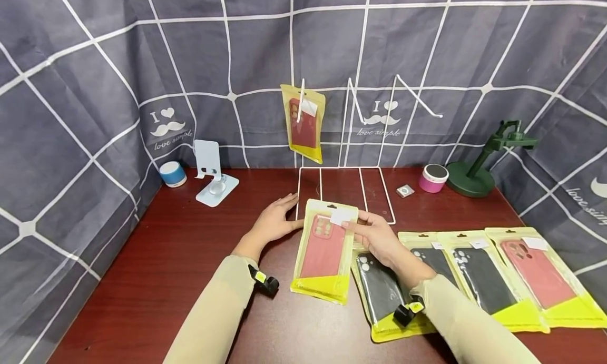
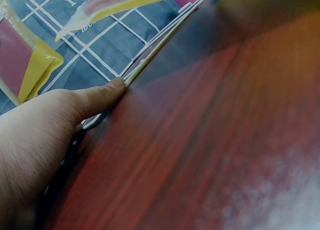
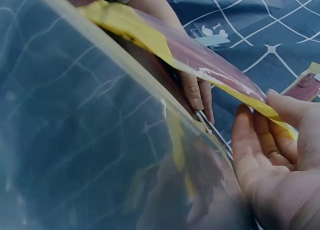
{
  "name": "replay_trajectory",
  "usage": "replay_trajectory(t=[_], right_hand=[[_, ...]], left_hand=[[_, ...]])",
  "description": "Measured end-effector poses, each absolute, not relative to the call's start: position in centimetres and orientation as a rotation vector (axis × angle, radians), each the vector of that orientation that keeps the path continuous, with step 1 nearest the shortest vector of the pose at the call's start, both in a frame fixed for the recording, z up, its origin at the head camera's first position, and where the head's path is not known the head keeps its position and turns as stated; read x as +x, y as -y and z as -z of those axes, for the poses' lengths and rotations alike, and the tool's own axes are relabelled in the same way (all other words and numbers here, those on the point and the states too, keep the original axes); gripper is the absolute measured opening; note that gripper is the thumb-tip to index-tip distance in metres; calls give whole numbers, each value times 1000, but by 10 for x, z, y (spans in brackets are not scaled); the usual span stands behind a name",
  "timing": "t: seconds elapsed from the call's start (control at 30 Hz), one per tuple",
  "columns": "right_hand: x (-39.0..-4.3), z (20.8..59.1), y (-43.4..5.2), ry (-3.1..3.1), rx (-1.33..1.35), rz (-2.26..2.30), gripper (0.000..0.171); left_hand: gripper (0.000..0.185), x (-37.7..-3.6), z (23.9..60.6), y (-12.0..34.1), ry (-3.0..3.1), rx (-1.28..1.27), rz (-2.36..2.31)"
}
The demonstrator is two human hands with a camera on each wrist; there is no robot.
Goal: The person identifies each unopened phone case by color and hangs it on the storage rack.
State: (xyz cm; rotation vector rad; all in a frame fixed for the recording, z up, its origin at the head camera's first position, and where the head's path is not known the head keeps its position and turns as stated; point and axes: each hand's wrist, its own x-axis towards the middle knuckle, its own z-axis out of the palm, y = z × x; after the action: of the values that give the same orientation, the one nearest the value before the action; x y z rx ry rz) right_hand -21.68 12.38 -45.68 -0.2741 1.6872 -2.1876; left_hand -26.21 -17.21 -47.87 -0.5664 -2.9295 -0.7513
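Observation:
My right hand pinches the upper right edge of a packaged pink phone case, thumb on its front and fingers behind. The clear and yellow packet is tilted, its hanging hole at the top. With fairly straight fingers, my left hand rests at the left side of a white wire display rack. In the left wrist view, the left thumb lies against the rack's base wire. Another packaged red phone case hangs on the rack's left hook.
Packaged phone cases, black and pink, lie at the right. Behind are a blue speaker, a phone stand, a small silver player, a pink speaker and a green stand. Two rack hooks hold nothing.

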Motion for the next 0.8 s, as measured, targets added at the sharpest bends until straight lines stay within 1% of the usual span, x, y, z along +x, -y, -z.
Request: replay_trajectory(t=[0.13, 0.37, 0.5, 0.67, 0.8], right_hand=[[-218, 456, -126, -1606, -289, 2262, 45], [-217, 451, -127, -1461, -282, 2374, 32], [-215, 444, -128, -1405, -290, 2418, 29], [-210, 429, -127, -1406, -279, 2443, 26], [-207, 406, -123, -1423, -310, 2479, 24]], left_hand=[[87, -262, 478, 172, 2911, -565, 757], [88, -262, 478, 172, 2918, -579, 763], [91, -261, 477, 172, 2930, -577, 735], [92, -261, 477, 172, 2921, -594, 749], [90, -263, 476, 173, 2925, -591, 742]])
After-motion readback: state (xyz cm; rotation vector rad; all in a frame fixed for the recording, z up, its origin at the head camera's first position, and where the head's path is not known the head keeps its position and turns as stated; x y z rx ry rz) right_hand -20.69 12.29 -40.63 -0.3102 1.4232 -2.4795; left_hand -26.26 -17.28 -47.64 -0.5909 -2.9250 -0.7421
